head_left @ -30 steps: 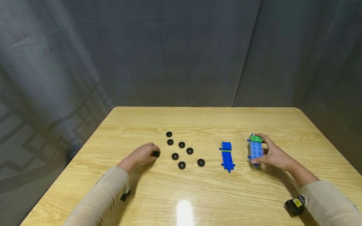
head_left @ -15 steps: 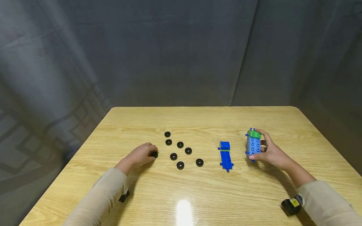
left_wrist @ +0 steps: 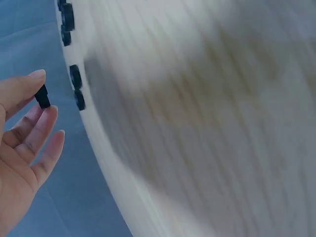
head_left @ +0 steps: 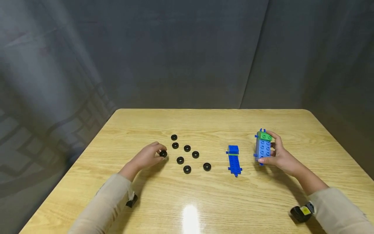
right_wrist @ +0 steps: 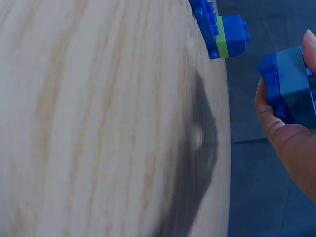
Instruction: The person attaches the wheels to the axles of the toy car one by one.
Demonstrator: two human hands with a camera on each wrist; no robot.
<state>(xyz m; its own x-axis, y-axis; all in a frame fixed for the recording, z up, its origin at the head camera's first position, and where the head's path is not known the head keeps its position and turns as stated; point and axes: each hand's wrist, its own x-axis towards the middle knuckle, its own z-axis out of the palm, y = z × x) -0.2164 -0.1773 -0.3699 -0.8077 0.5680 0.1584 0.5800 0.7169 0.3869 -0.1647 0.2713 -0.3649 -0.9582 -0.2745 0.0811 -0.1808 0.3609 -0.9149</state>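
My left hand [head_left: 147, 156] pinches a small black toy wheel [head_left: 163, 153] between thumb and fingertips. In the left wrist view that wheel [left_wrist: 42, 97] shows edge-on, held off the wood, with the other fingers loosely bent. Over on the right, my right hand [head_left: 281, 159] grips a toy vehicle of light blue and green bricks [head_left: 264, 148], thumb at its near end and fingers behind. Blue pegs stick out from its side and far end. The right wrist view has the brick vehicle [right_wrist: 294, 89] raised above the table, partly cut off by the frame edge.
Several black wheels [head_left: 180, 160] lie scattered on the wooden table [head_left: 187, 191] between the hands. A second, blue vehicle base [head_left: 234, 164] with a raised block and green strip lies left of the right hand. Grey curtains [head_left: 181, 55] hang behind the table.
The right hand has lifted the brick vehicle slightly and tilted it, its far end rising. The left hand holds the wheel now turned to show its face, after a small move up.
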